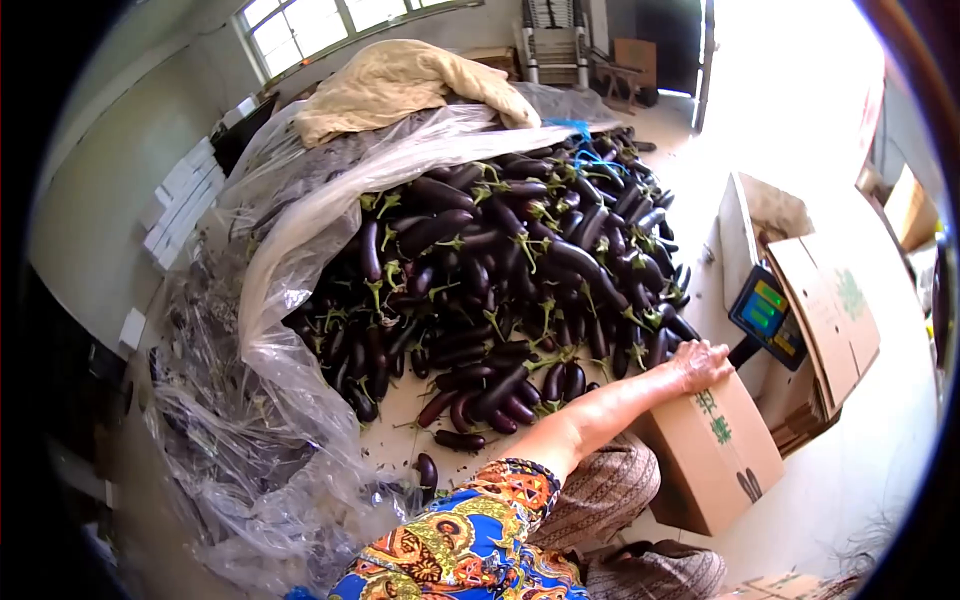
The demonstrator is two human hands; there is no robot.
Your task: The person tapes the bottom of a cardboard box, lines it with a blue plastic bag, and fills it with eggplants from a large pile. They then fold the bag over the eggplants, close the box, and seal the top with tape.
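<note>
My left arm, in a colourful patterned sleeve, reaches across to the right. At its end my left hand (pixel 703 366) is closed over the far upper edge of a brown cardboard box (pixel 715 440) with green print, its fingers bent over the edge. The box stands tilted in the view beside my knees. My right hand does not show. Left of the box lies a large heap of dark purple eggplants (pixel 480 240) with green stems. Several loose eggplants (pixel 460 440) lie on the floor at its near side. Just beyond my left hand is a scale display (pixel 765 308) with lit green digits.
Clear plastic sheeting (pixel 290 420) borders the heap on the left, with a beige cloth (pixel 400 85) at the back. Right of the display lean flattened cardboard pieces (pixel 830 310), near a white foam box (pixel 738 230). A folded ladder (pixel 555 45) stands by the far wall.
</note>
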